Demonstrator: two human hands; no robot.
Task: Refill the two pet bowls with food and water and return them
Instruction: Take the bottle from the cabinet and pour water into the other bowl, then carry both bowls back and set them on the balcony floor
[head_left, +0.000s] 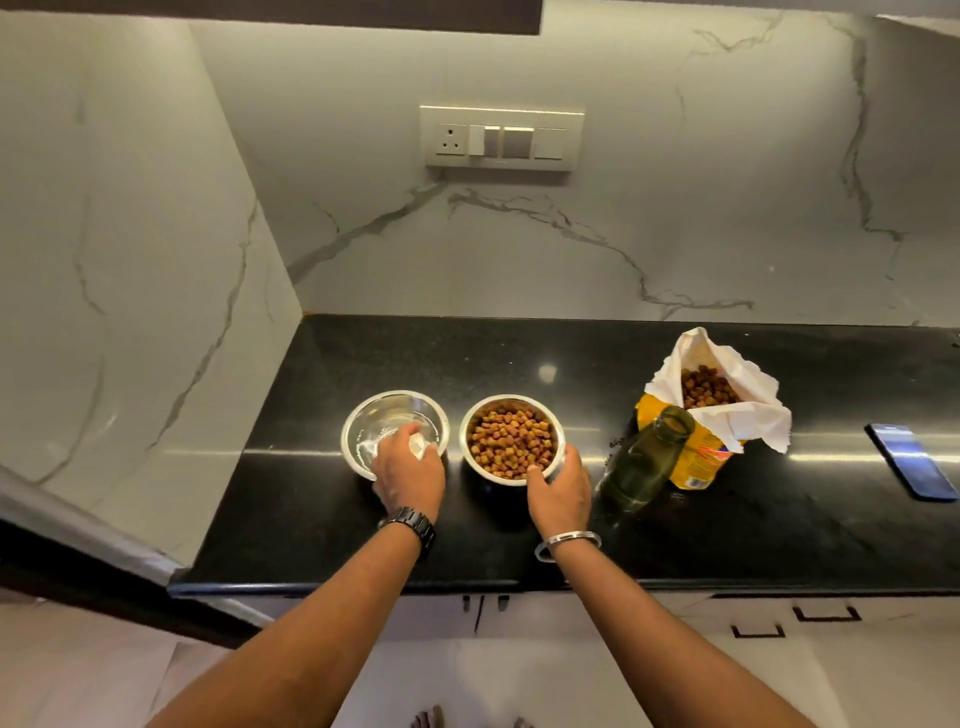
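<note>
Left hand (408, 470) grips water bowl (387, 415) rim | right hand (558, 486) grips kibble bowl (511, 439) rim | 2 bowls adjacent

The left hand (408, 467) hides the water bowl's (387, 410) near rim; the table (779, 545) runs off right; bag (698, 462) lettering is unreadable.

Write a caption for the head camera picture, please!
Left hand and right hand grip a water bowl and a kibble bowl on the black counter.
</note>
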